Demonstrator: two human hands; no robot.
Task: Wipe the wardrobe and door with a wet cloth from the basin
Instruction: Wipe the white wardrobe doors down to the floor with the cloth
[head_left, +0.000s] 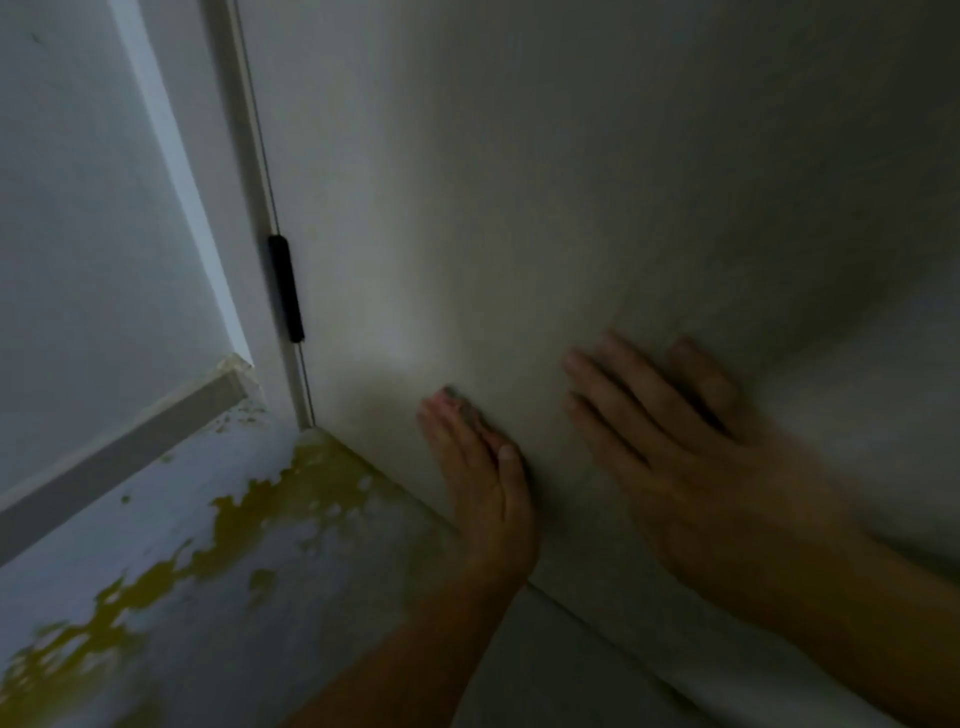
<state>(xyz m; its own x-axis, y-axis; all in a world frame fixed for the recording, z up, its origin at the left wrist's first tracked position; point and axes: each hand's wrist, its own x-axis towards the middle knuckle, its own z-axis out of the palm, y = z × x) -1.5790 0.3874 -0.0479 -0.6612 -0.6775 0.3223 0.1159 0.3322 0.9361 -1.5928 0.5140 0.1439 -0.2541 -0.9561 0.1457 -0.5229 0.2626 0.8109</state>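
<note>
While two bare hands are pressed against a flat white panel (571, 182), a dim corner is seen at a steep tilt. One left hand (483, 483) is laid low on the panel, its fingers (441, 421) straight and held together, with nothing gripped by them. One small pinkish-grey patch (462, 402) is seen between those fingertips and the panel; it may be the cloth, but it is too blurred to be told. One right hand (701, 457) is laid just beside the left, apart from it, palm flat on the same panel, its fingers straight and slightly spread, with nothing held. Two forearms are seen entering from the bottom edge.

One black hinge (285, 288) is fixed in the vertical seam to the left of the hands, where the panel is met by a second white surface (78, 208). Two raised mouldings are counted on that surface, one upright (171, 156) and one slanting (130, 447). Below them, paint is peeled away in several patches and a yellow-brown layer (311, 488) is shown. Which surface is the wardrobe and which the door cannot be told.
</note>
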